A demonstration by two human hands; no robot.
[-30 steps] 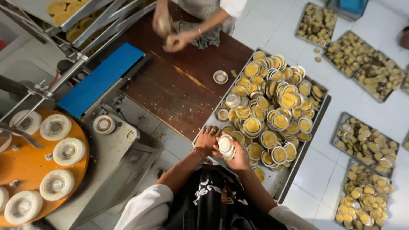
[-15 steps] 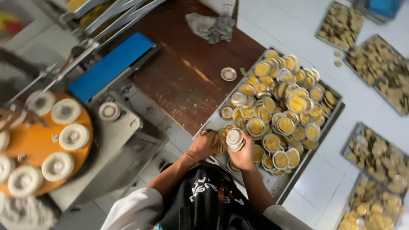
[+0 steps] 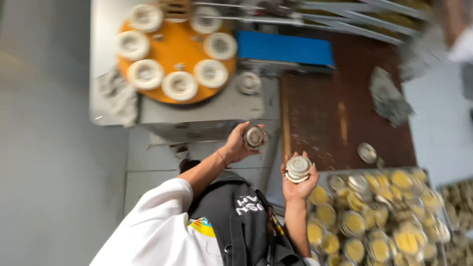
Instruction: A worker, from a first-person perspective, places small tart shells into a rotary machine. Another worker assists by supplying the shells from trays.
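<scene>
A small round metal tin (image 3: 254, 137) is being gripped in the left hand (image 3: 240, 144), fingers curled around its rim, and it is being held out in the air just in front of the grey machine bench (image 3: 207, 111). A short stack of the same tins (image 3: 298, 169) is being cradled in the right hand (image 3: 298, 181), palm up and fingers closed around it, at the near corner of the brown table (image 3: 340, 118). On the orange turntable (image 3: 175, 51) six white ring holders (image 3: 180, 85) are being shown, and none seems to be carrying a tin yet (the blur is making this hard to judge). One loose tin (image 3: 249, 82) is lying on the bench beside the wheel. Much is being left: the metal tray (image 3: 379, 216) at the right is crowded with yellow-filled tins, so the loading is being judged as barely begun.
</scene>
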